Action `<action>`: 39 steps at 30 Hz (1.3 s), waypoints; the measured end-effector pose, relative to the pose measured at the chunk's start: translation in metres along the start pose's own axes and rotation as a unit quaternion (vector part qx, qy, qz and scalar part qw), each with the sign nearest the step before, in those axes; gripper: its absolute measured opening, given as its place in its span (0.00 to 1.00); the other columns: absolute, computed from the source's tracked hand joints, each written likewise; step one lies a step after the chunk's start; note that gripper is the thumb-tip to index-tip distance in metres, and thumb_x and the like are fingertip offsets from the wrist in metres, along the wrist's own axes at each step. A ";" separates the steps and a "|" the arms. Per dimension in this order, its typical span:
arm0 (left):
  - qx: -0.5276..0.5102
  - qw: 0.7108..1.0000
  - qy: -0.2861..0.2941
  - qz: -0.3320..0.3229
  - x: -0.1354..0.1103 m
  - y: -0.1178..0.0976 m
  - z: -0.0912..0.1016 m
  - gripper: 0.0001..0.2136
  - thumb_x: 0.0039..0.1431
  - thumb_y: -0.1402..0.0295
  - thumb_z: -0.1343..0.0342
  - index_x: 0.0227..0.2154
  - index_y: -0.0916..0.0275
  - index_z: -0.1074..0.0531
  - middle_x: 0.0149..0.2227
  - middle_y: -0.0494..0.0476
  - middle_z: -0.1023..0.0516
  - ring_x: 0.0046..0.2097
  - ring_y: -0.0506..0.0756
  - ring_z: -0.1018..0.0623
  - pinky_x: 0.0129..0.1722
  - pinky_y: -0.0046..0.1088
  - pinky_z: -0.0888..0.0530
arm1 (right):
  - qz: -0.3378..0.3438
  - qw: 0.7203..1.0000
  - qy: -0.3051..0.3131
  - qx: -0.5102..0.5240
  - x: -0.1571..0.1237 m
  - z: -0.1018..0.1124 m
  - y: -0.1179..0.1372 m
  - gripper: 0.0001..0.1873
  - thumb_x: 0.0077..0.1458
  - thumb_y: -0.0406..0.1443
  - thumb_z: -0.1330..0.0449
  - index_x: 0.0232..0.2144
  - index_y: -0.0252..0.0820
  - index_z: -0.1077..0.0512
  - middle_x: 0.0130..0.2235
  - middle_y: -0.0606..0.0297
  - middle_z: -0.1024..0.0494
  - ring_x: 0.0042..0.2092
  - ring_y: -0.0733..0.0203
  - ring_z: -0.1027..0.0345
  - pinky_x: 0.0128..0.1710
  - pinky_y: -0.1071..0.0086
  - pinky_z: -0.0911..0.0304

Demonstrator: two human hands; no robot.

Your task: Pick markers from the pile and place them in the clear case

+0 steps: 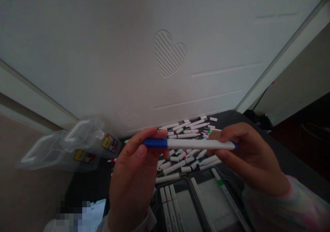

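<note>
A white marker with a blue cap [190, 144] is held level between both hands, above a dark table. My left hand [135, 168] pinches the blue cap end between thumb and fingers. At the other end, my right hand [247, 156] grips the white barrel near its blue tip. Behind and beneath lie many loose white markers [177, 166] and caps in a spread pile, partly hidden by my hands. Below the hands stands an open clear case [184, 197] with several white markers lying in its compartments, one of them with a green band [220, 183].
Two clear plastic boxes with handles and yellow labels [92, 141] stand at the left. A white panel with embossed hearts [170, 53] rises behind the dark table [286, 166]. A lit screen [98, 209], partly pixelated, lies at lower left.
</note>
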State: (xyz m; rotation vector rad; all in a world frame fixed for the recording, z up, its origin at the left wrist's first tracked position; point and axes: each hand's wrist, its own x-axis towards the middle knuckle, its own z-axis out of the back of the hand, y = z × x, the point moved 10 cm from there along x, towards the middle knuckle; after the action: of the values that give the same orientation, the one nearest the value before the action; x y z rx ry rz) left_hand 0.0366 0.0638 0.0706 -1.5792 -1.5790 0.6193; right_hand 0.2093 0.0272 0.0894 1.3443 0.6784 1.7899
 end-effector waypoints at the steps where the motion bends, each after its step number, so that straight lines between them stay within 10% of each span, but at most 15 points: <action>1: -0.003 1.000 -0.003 0.002 0.000 0.000 0.000 0.08 0.52 0.66 0.49 0.32 0.57 0.25 0.33 0.51 0.23 0.32 0.49 0.27 0.31 0.23 0.27 | 0.000 1.000 0.005 -0.002 0.000 -0.001 0.000 0.12 0.48 0.29 0.45 0.36 0.48 0.40 0.30 0.66 0.33 0.31 0.63 0.36 0.29 0.69 0.38; 19: -0.111 0.982 0.105 0.113 -0.011 0.026 -0.035 0.30 0.51 0.45 0.64 0.29 0.66 0.26 0.36 0.63 0.27 0.45 0.60 0.31 0.51 0.38 0.38 | -0.018 0.997 0.036 -0.070 -0.004 -0.019 -0.004 0.09 0.51 0.32 0.47 0.36 0.45 0.40 0.32 0.65 0.34 0.33 0.64 0.36 0.30 0.72 0.38; 29: -0.238 0.962 0.026 0.131 -0.008 0.033 -0.026 0.26 0.49 0.44 0.68 0.12 0.63 0.54 0.15 0.48 0.54 0.21 0.48 0.44 0.25 0.28 0.37 | -0.034 0.981 0.156 -0.113 -0.007 -0.070 -0.009 0.11 0.51 0.35 0.46 0.38 0.43 0.42 0.34 0.65 0.29 0.38 0.65 0.33 0.37 0.71 0.37; 39: -0.253 0.957 0.032 0.137 -0.009 0.028 -0.020 0.22 0.46 0.47 0.65 0.15 0.63 0.53 0.11 0.45 0.60 0.16 0.46 0.54 0.20 0.25 0.47 | -0.086 0.950 0.240 -0.179 -0.013 -0.084 -0.024 0.09 0.51 0.41 0.46 0.30 0.40 0.36 0.30 0.65 0.29 0.32 0.64 0.37 0.33 0.69 0.43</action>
State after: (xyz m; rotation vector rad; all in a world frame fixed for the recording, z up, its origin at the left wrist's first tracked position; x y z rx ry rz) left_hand 0.0683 0.0536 0.0574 -2.2012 -1.5584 0.3111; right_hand 0.1374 0.0328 0.0383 0.5917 0.6564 1.9935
